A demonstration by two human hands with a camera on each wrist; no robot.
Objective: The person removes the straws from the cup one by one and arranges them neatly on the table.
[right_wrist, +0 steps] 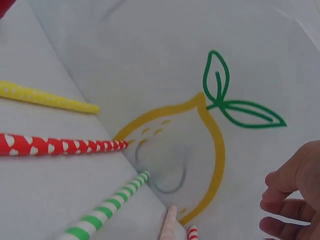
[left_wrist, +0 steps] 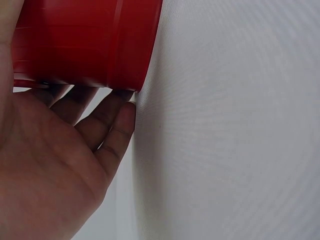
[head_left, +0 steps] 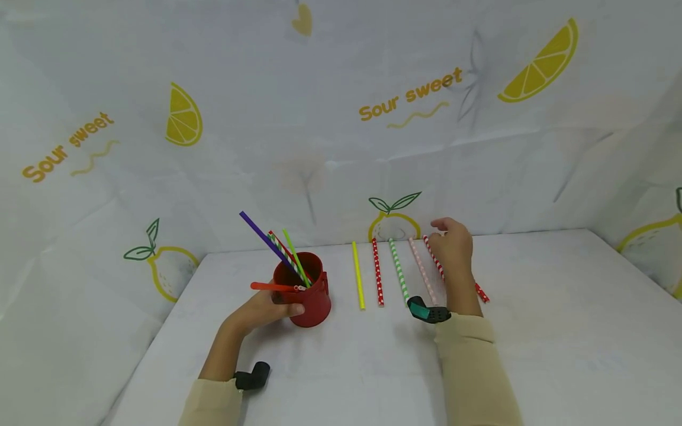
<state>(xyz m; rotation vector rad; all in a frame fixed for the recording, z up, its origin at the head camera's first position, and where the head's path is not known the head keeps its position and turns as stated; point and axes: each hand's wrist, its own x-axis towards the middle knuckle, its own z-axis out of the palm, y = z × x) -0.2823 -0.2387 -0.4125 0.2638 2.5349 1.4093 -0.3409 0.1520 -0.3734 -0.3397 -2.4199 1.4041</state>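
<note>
My left hand [head_left: 266, 310] grips a small red bucket [head_left: 314, 307], thumb on its near side; in the left wrist view, the fingers [left_wrist: 95, 120] reach along its wall. Inside lean several straws, among them a purple straw [head_left: 266, 239] and a lime-green straw [head_left: 292, 248]. My right hand [head_left: 454, 245] hovers near the far ends of the straws on the right, fingers loosely bent and holding nothing. Beneath it lies a red-and-white striped straw [head_left: 434, 255]. Another red-and-white straw [head_left: 482, 293] is partly hidden by the right forearm.
Left of the right hand, a yellow straw [head_left: 359, 275], a red patterned straw [head_left: 378, 272], a green-striped straw [head_left: 398, 269] and a pale pink straw [head_left: 421, 266] lie in a spaced row. A lemon-printed cloth [head_left: 319, 148] rises behind the white table [head_left: 341, 378].
</note>
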